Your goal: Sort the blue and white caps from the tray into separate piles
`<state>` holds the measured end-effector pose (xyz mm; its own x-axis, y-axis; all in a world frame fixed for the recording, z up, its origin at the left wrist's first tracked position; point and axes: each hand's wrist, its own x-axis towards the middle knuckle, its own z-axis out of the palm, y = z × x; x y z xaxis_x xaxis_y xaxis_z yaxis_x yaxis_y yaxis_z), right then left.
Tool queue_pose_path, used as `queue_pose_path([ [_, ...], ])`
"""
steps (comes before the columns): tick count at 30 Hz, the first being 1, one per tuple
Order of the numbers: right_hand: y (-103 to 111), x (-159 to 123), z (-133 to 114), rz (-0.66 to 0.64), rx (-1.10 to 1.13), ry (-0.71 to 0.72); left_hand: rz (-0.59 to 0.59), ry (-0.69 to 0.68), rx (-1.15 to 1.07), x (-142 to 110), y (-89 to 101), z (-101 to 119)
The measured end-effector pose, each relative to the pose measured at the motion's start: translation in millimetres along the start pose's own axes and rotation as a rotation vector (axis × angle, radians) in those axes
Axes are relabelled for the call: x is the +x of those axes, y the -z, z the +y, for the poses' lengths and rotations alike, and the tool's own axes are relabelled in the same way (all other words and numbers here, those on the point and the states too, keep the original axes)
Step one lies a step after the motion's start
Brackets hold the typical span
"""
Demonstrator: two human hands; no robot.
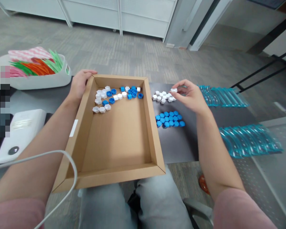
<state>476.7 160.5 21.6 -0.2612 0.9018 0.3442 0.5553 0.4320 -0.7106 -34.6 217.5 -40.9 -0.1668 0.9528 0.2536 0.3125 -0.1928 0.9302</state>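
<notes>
A shallow cardboard box [120,133] rests in front of me, with white hexagonal caps [102,110] and blue hexagonal caps [111,100] scattered toward its far end. My left hand [81,83] grips the box's far left corner, its fingers bent over the rim. To the right of the box, my right hand [187,95] pinches one white hexagonal cap [173,90] between thumb and fingers. Just beside it on the dark table lies a cluster of white hexagonal pieces [162,97]. Nearer to me, blue hexagonal pieces [169,119] sit in tight rows.
Two rows of teal transparent plastic pieces [250,140] lie at the right. On the left are a white bin [41,81] of colourful strips and a white device [20,133]. A white cable [72,165] loops across my left arm and the box's near corner.
</notes>
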Motion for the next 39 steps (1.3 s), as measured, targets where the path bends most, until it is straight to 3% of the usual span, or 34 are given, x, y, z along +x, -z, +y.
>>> queue_pose_path([
  [3, 4, -1, 12, -0.06, -0.133, 0.006, 0.094, 0.05, 0.017, -3, 0.7, 4],
  [9, 0, 5, 23, -0.25, -0.284, 0.072, 0.071, 0.094, 0.079, -6, 2.8, 16],
  [19, 7, 6, 35, -0.23, -0.286, 0.068, 0.091, 0.091, 0.114, -9, 2.0, 19],
  [30, 2, 6, 30, -0.284, -0.285, 0.034, 0.126, 0.1, 0.055, -9, -5.3, 17],
  [39, 10, 1, 25, -0.295, -0.212, -0.057, 0.149, 0.154, 0.064, -12, -9.5, 31],
])
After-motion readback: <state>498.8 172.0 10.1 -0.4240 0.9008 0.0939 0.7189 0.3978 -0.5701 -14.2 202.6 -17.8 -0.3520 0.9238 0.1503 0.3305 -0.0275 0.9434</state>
